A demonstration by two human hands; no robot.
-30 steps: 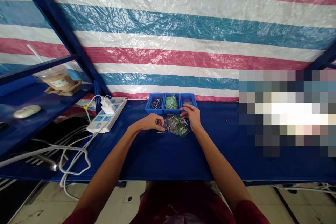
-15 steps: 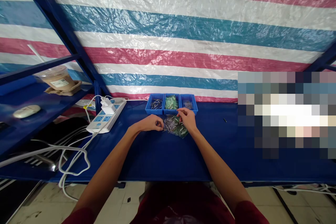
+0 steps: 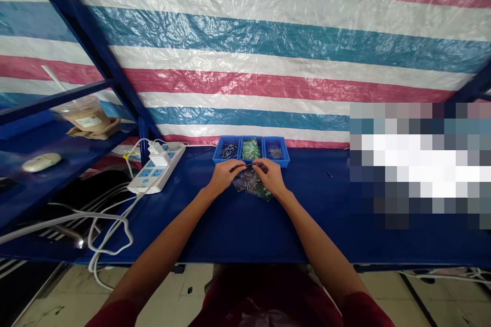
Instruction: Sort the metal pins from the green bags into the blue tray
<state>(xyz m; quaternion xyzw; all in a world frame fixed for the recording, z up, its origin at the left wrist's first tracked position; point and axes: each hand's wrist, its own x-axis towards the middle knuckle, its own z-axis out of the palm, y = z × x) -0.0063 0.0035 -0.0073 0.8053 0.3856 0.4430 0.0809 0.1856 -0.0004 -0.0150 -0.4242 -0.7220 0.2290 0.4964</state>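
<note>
My left hand [image 3: 225,173] and my right hand [image 3: 271,174] meet over a small heap of metal pins and green parts [image 3: 251,184] on the blue table [image 3: 238,225]. Both hands pinch their fingertips together on a thin dark piece [image 3: 250,165] held between them, too small to name. Just behind the hands stand three small blue bins: the left bin [image 3: 229,151] holds dark pins, the middle bin [image 3: 251,149] green parts, the right bin [image 3: 275,152] a few small pieces.
A white power strip [image 3: 156,170] with a plugged charger lies left of the hands, its cables trailing off the table edge. A shelf at the left carries a white mouse [image 3: 36,162] and a plastic tub [image 3: 84,115]. A striped tarp forms the back wall.
Both hands rose from the heap and came together toward the bins. The left hand moved right and forward; the right hand moved left, now pinching the same small piece.
</note>
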